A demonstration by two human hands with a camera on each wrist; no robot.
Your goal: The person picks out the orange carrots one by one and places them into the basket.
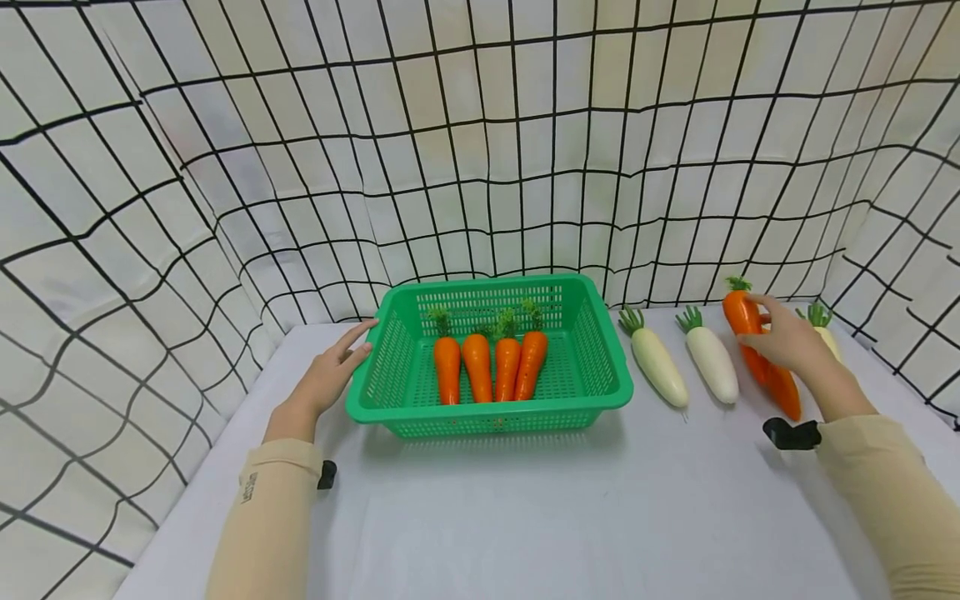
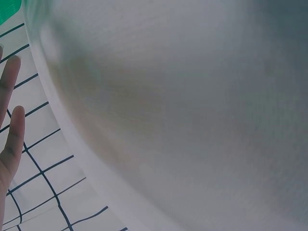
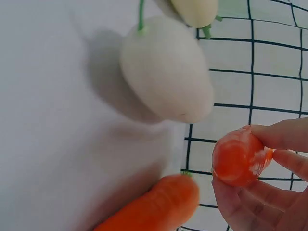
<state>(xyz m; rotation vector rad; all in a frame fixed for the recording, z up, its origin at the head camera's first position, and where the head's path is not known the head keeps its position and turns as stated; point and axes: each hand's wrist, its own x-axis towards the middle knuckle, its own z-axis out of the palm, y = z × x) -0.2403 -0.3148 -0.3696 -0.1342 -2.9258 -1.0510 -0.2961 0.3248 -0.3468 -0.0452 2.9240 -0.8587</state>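
My right hand (image 1: pixel 787 337) grips a carrot (image 1: pixel 741 315) with a green leafy top at the right of the head view. The right wrist view has this carrot (image 3: pixel 237 158) end-on between thumb and fingers, raised off the table. A second carrot (image 1: pixel 783 393) lies just below it on the table. On the left, my left hand (image 1: pixel 326 379) has its fingers extended beside the left rim of a green basket (image 1: pixel 491 423); whether they touch it I cannot tell. Several carrots (image 1: pixel 447 371) lie in the basket, tops toward the back.
Two white radishes lie right of the basket, a nearer one (image 1: pixel 660 367) and another (image 1: pixel 712 365). A third radish (image 1: pixel 828 340) is partly hidden behind my right hand. White cloth covers the table (image 1: pixel 525 517). A black-lined grid backdrop (image 1: pixel 525 150) stands behind and at both sides.
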